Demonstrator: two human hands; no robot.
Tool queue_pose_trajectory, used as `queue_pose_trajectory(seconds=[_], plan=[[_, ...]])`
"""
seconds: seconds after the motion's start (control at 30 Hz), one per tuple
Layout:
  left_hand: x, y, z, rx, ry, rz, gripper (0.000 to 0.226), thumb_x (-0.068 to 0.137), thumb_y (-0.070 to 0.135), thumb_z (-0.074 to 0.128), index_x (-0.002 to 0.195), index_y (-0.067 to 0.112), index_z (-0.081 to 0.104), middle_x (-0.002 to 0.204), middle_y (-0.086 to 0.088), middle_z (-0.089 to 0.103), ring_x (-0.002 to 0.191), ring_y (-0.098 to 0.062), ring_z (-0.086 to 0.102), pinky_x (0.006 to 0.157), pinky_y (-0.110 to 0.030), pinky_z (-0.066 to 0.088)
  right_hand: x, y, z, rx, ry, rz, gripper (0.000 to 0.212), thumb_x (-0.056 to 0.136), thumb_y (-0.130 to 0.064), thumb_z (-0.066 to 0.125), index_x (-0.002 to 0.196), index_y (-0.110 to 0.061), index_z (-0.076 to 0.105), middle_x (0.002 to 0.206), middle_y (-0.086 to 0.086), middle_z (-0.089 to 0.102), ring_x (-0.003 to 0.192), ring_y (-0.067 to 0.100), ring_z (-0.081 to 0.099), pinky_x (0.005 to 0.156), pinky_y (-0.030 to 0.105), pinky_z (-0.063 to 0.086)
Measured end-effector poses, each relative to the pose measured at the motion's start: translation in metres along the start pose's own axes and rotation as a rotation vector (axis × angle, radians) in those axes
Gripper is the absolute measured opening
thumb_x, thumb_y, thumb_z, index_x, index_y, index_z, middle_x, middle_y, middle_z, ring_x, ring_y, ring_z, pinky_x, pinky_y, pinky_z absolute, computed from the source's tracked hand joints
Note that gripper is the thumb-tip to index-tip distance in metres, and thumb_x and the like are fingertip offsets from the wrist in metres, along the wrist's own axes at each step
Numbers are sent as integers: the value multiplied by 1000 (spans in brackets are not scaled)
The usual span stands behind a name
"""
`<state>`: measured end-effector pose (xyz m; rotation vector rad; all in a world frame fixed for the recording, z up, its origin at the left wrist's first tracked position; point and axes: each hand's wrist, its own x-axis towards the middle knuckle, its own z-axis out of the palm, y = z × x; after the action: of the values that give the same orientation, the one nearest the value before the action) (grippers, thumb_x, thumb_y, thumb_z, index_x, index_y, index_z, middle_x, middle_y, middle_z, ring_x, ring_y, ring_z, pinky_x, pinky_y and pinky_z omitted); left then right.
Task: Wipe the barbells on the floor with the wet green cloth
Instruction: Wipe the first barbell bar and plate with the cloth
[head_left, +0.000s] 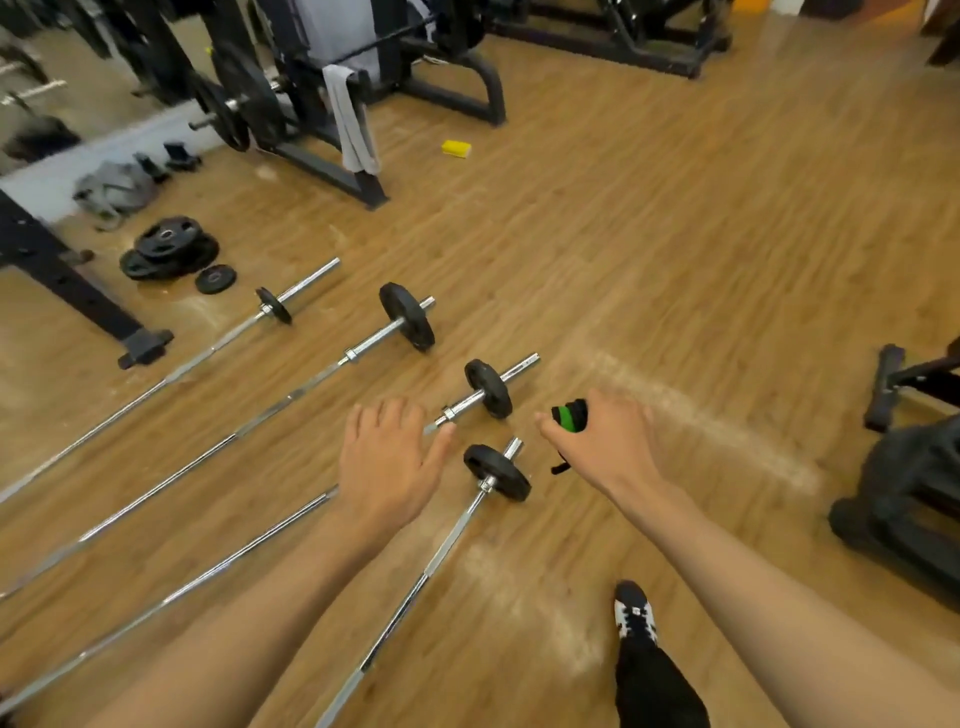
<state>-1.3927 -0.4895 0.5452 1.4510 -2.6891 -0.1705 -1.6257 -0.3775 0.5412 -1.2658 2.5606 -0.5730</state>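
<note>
Far left first: grey bag (114, 189) slumped by the wall, then a stack of black plates (169, 249) lying flat on the wooden floor (649, 234), with one small loose plate just beside it. Near that, four barbells laid side by side on the floor, all slanting from near left up to far right, each with one black disc close to its far end.

Leftmost barbell (274, 305) way out on the left with a small disc. Second barbell (407, 317) next over, carrying the biggest disc. Far behind those, grey towel (350, 124) draped over a black machine, and a yellow sponge (456, 148) on the floor just right of it.

Third barbell (488, 388) partly hidden under the left grip (387, 467). That grip is released, palm down, fingers loose and spread over the shaft. Can't tell whether actually touching it. Fourth barbell (497, 472) nearest, shaft running down toward the bottom edge.

Just right of the disc ends, green cloth (569, 415) bunched up small with some black showing, apart from every bar. Right grip (605, 441) clenched around it.

Nearer, a black-and-white shoe (635, 613) planted on the floor. Far right, dark gym gear (909, 493) at the edge.
</note>
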Motion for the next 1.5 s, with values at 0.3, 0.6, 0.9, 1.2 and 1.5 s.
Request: queue_pose_trajectory(seconds=[0.3,0.6,0.9,1.2,1.5], plan=[[79,26,96,86,-156,-256,67,105,61,21,114,16,70,133,-12,66,116,-37,60,108,-50,40,175,50,95,-30,-337,-180,56,81,-75,36,83,-21,52,85,1,61,92,28,57,90,42,41],[127,4,192,60,-232,-358,59,104,58,27,113,15,67,132,-12,64,115,-37,58,104,-50,43,236,72,191,-128,-419,-259,40,95,-60,52,91,-20,50,88,-2,53,88,22,49,85,38,34],[140,23,366,-40,-416,-512,70,105,62,17,136,13,58,142,-12,59,123,-38,57,102,-52,46,284,165,318,78,-671,-218,29,102,-31,33,74,-26,29,79,-3,43,84,24,43,82,39,24],[164,40,513,-103,-390,-542,70,105,62,15,153,17,40,157,-12,46,137,-37,46,109,-52,39,310,233,446,116,-645,-380,27,99,-29,37,76,-31,24,79,-10,35,82,22,38,80,36,23],[225,2,649,-87,-277,-448,87,101,66,5,164,9,22,170,-10,27,157,-30,26,124,-46,26,338,275,608,-23,-469,-673,25,102,-37,34,93,-17,44,93,-2,39,87,17,32,82,33,24]])
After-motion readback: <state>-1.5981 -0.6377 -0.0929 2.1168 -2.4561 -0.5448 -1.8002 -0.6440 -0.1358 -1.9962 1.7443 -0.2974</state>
